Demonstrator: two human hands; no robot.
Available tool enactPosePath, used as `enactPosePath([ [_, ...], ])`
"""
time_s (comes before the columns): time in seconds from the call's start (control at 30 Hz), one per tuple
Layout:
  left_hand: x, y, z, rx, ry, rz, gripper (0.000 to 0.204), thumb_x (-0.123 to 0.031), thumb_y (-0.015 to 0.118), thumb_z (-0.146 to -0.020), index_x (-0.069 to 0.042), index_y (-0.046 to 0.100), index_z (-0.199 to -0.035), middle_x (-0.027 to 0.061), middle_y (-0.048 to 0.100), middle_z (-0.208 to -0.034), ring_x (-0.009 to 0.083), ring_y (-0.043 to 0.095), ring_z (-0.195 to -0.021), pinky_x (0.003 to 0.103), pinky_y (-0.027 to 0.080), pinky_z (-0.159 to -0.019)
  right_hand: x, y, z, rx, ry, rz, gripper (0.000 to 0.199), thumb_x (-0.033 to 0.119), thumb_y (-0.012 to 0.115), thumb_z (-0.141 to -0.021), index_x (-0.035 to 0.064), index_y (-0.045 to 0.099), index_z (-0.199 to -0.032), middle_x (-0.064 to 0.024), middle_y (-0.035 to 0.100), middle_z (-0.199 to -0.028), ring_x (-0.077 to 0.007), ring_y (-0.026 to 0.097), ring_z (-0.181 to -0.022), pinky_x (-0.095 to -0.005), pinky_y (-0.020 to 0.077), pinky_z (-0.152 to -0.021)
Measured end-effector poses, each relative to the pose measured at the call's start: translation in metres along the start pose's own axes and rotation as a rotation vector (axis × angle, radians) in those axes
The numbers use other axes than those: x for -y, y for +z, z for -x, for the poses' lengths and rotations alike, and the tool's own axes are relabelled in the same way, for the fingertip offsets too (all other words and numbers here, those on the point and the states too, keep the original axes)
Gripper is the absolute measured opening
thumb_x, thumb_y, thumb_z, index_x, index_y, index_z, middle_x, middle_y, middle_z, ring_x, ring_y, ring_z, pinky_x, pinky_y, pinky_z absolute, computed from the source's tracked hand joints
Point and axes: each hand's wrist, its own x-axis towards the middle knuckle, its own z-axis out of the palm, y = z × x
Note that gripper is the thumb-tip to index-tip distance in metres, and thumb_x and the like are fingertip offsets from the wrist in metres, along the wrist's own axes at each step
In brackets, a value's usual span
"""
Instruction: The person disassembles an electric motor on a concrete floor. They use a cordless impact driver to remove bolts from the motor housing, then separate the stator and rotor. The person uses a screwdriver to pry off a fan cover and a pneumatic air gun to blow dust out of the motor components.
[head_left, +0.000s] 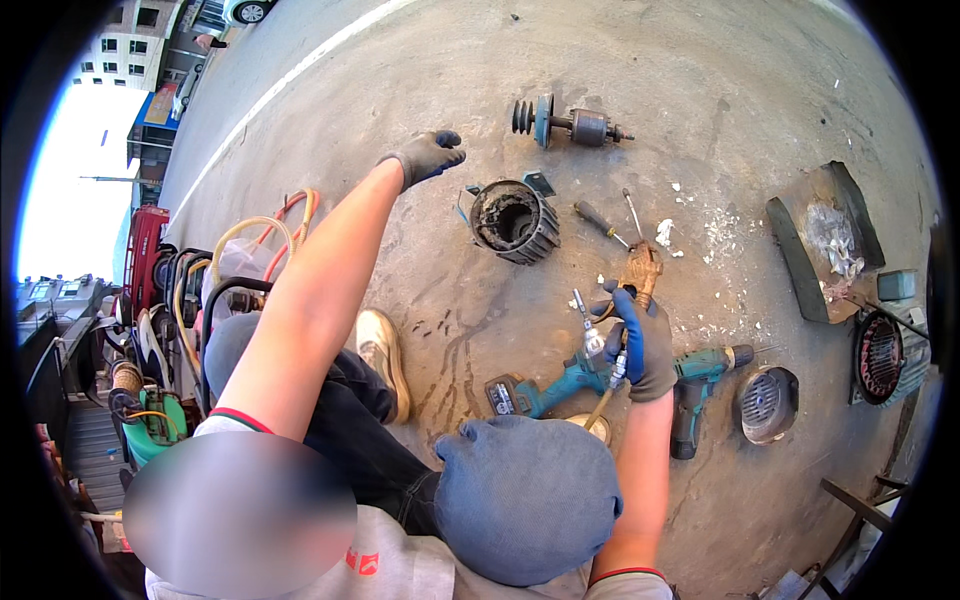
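My right hand (648, 345), in a grey and blue work glove, is wrapped round a dirty orange-brown air blow gun (641, 268). The gun's thin nozzle points away from me, and a metal coupling (619, 370) hangs under the grip. Stretched out at the far left, my gloved left hand (428, 158) holds nothing, its fingers extended. Between the hands stands a finned motor housing (515, 222), its open end caked with dirt. Beyond it lies a rotor (588, 127) with a grooved pulley on its shaft. A screwdriver (598, 219) lies beside the blow gun.
A teal cordless impact wrench (570, 387) and a teal drill (700, 380) lie near my right hand. Right of them are a round vented cover (767, 405), a dark tray (795, 260) with white debris and another motor part (880, 355). Hoses (300, 215) curl at my left.
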Motion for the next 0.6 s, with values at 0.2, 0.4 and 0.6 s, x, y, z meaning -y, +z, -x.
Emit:
enactPosePath([
  [0.2,0.117,0.105,0.043,-0.208,-0.182,0.634,0.049,0.005,0.057,-0.084,-0.001,0.052,-0.132,0.0141,0.058,-0.131,0.0249,0.06,-0.112,0.034,0.053,-0.087,-0.023,0.017,0.007,-0.083,0.0,0.025,0.035,0.025,0.062,-0.096,-0.0022,0.061,-0.117,-0.0092,0.069,-0.082,-0.0078,0.051,-0.044,-0.0229,0.0386,-0.039],
  [0.4,0.098,0.205,0.111,-0.235,0.038,0.584,0.1,-0.03,0.079,-0.075,-0.008,0.021,-0.153,0.0191,0.042,-0.146,0.035,0.044,-0.133,0.044,0.044,-0.106,-0.029,0.008,0.039,-0.231,-0.077,0.134,0.036,0.023,0.062,-0.096,-0.0019,0.059,-0.122,-0.0118,0.071,-0.089,-0.008,0.052,-0.044,-0.022,0.0404,-0.04],
  [0.6,0.045,0.193,0.07,-0.06,0.564,1.083,0.073,-0.053,0.061,-0.088,-0.011,0.04,-0.144,0.0095,0.052,-0.14,0.0257,0.048,-0.131,0.045,0.042,-0.11,-0.035,-0.024,0.136,-0.314,0.0,0.225,0.036,0.009,0.059,-0.093,-0.0056,0.055,-0.126,-0.0154,0.071,-0.094,-0.0111,0.054,-0.042,-0.025,0.047,-0.041],
])
